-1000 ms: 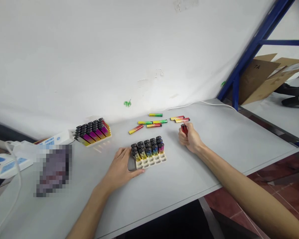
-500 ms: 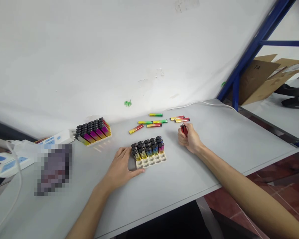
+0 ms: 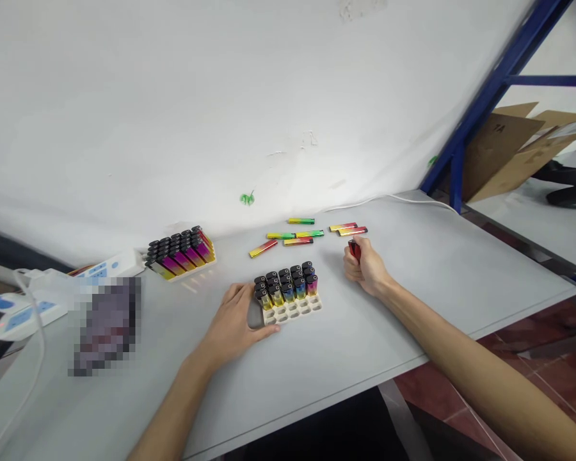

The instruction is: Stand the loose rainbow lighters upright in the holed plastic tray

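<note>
A white holder (image 3: 294,314) stands mid-table with several upright black-topped lighters (image 3: 288,291) in its back rows; the front slots are bare. My left hand (image 3: 235,320) rests at the holder's left side, thumb stretched along the front corner and fingers against the left edge. To the right of the holder, my right hand (image 3: 365,264) is closed around a red lighter (image 3: 354,249), its lower part hidden by the fingers. Behind lie several loose lighters, among them a yellow-green one (image 3: 301,221) and a yellow-red one (image 3: 263,249).
A second holder (image 3: 192,271) full of purple-yellow lighters is at the back left. Power strips (image 3: 29,317) and a pixelated dark item (image 3: 108,323) lie at the left. A white cable (image 3: 403,199) runs along the wall. Cardboard boxes (image 3: 499,150) stand beyond the blue frame (image 3: 480,105).
</note>
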The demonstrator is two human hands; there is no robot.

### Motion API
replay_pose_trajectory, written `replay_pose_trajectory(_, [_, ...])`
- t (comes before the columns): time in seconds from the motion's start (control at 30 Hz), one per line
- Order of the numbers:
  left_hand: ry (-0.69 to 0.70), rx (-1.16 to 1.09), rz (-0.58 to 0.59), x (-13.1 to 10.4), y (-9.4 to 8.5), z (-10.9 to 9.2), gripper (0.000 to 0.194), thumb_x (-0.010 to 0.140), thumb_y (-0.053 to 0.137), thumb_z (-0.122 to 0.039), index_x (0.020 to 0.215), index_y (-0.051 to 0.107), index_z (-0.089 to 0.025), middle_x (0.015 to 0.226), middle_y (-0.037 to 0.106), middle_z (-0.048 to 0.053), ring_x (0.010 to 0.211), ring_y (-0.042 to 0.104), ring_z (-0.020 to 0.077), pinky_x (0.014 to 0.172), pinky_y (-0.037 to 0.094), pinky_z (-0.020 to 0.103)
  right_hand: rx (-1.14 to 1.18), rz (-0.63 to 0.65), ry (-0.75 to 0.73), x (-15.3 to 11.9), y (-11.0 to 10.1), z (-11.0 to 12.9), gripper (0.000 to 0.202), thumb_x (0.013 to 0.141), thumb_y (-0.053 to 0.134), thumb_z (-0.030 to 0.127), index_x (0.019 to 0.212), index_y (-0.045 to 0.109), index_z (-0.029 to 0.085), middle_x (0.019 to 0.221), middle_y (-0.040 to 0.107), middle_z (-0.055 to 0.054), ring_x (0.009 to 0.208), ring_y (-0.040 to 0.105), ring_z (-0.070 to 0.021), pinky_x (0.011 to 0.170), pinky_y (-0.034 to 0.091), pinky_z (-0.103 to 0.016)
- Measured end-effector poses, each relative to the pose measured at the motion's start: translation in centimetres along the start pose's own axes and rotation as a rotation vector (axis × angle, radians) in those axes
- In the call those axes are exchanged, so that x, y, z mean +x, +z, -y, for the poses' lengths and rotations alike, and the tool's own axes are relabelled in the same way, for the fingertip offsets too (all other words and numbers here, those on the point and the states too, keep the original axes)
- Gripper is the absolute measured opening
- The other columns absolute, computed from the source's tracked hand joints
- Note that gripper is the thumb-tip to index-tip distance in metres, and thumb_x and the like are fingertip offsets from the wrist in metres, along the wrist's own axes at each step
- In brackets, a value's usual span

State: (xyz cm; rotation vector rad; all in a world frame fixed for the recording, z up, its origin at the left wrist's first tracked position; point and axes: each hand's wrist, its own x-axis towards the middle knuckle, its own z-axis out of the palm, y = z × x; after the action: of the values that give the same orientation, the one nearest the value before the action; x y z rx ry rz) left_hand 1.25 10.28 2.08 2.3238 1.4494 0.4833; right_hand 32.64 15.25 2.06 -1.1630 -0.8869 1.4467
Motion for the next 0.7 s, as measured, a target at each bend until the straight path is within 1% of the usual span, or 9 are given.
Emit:
replay_pose_trajectory(0.1, [-0.007, 0.002, 0.001, 0.0, 0.1, 0.1, 0.071, 0.075, 0.071, -0.057, 0.131, 0.047, -0.021, 0.122, 0.058, 0.009, 0.123, 0.047, 0.0315, 0.101, 0.043, 0.046, -0.013, 0.031, -0.036, 0.0, 0.1, -0.2, 0.06, 0.091, 0.036, 0.068, 0.052, 0.033, 0.022, 0.047, 0.015, 0.007, 0.042, 0.009, -0.0084, 0.04, 0.011, -0.025])
replay_pose_trajectory(0.2, [-0.011, 0.009, -0.01, 0.0, 0.2, 0.1, 0.072, 0.074, 0.072, -0.056, 0.131, 0.047, -0.021, 0.122, 0.059, 0.01, 0.123, 0.047, 0.0323, 0.101, 0.042, 0.047, -0.138, 0.029, -0.13, -0.4, 0.2, -0.1, 0.06, 0.09, 0.034, 0.072, 0.062, 0.048, 0.022, 0.05, 0.028, 0.005, 0.043, 0.023, -0.0102, 0.043, 0.023, -0.026])
replay_pose_trajectory(0.3, [-0.02, 0.021, -0.024, 0.1, 0.3, -0.2, 0.072, 0.073, 0.073, -0.057, 0.13, 0.048, -0.02, 0.121, 0.059, 0.01, 0.121, 0.048, 0.0323, 0.1, 0.042, 0.047, -0.406, -0.013, -0.284, -1.8, 0.3, 0.6, 0.049, 0.09, 0.046, 0.065, 0.072, 0.056, 0.021, 0.062, 0.048, 0.001, 0.056, 0.043, -0.0131, 0.055, 0.036, -0.027])
replay_pose_trajectory(0.37, [-0.029, 0.025, -0.031, 0.2, 0.5, -0.4, 0.071, 0.072, 0.073, -0.059, 0.127, 0.049, -0.019, 0.119, 0.06, 0.01, 0.118, 0.048, 0.0322, 0.099, 0.042, 0.046, -0.576, -0.026, -0.377, -3.3, 0.4, 1.5, 0.039, 0.088, 0.058, 0.057, 0.072, 0.056, 0.021, 0.068, 0.055, 0.0, 0.065, 0.049, -0.0147, 0.062, 0.039, -0.028])
replay_pose_trajectory(0.43, [-0.034, 0.023, -0.037, 0.2, 0.6, -0.6, 0.072, 0.072, 0.073, -0.06, 0.126, 0.049, -0.019, 0.119, 0.06, 0.01, 0.117, 0.048, 0.0323, 0.098, 0.043, 0.046, -0.689, -0.027, -0.442, -5.0, 0.7, 2.6, 0.034, 0.087, 0.063, 0.05, 0.07, 0.056, 0.021, 0.072, 0.06, -0.002, 0.071, 0.053, -0.0166, 0.066, 0.04, -0.03])
replay_pose_trajectory(0.5, [-0.031, 0.021, -0.043, 0.1, 0.7, -0.6, 0.074, 0.072, 0.073, -0.06, 0.128, 0.048, -0.019, 0.12, 0.059, 0.01, 0.118, 0.048, 0.0322, 0.097, 0.043, 0.046, -0.752, -0.001, -0.485, -6.6, 1.5, 3.6, 0.028, 0.088, 0.063, 0.047, 0.076, 0.062, 0.022, 0.073, 0.064, -0.003, 0.073, 0.057, -0.0183, 0.068, 0.042, -0.031])
replay_pose_trajectory(0.57, [-0.023, 0.017, -0.048, 0.1, 0.8, -0.6, 0.076, 0.072, 0.073, -0.059, 0.131, 0.046, -0.02, 0.121, 0.059, 0.009, 0.119, 0.047, 0.0322, 0.098, 0.043, 0.046, -0.786, 0.056, -0.504, -7.9, 2.9, 4.3, 0.024, 0.087, 0.065, 0.047, 0.092, 0.066, 0.023, 0.074, 0.068, -0.002, 0.071, 0.061, -0.0184, 0.065, 0.045, -0.031])
replay_pose_trajectory(0.63, [-0.02, 0.006, -0.048, 0.0, 0.8, -0.6, 0.076, 0.072, 0.074, -0.057, 0.132, 0.045, -0.021, 0.121, 0.059, 0.009, 0.119, 0.047, 0.0325, 0.097, 0.043, 0.046, -0.825, 0.13, -0.518, -8.6, 4.7, 4.3, 0.028, 0.086, 0.068, 0.045, 0.105, 0.065, 0.024, 0.079, 0.071, -0.001, 0.069, 0.063, -0.0172, 0.062, 0.047, -0.029])
replay_pose_trajectory(0.7, [-0.025, -0.011, -0.043, 0.0, 0.7, -0.8, 0.073, 0.071, 0.075, -0.056, 0.129, 0.047, -0.021, 0.121, 0.059, 0.009, 0.119, 0.047, 0.033, 0.096, 0.044, 0.047, -0.899, 0.179, -0.545, -8.9, 6.7, 3.6, 0.026, 0.086, 0.07, 0.04, 0.107, 0.063, 0.025, 0.087, 0.074, 0.0, 0.068, 0.065, -0.0151, 0.062, 0.049, -0.028])
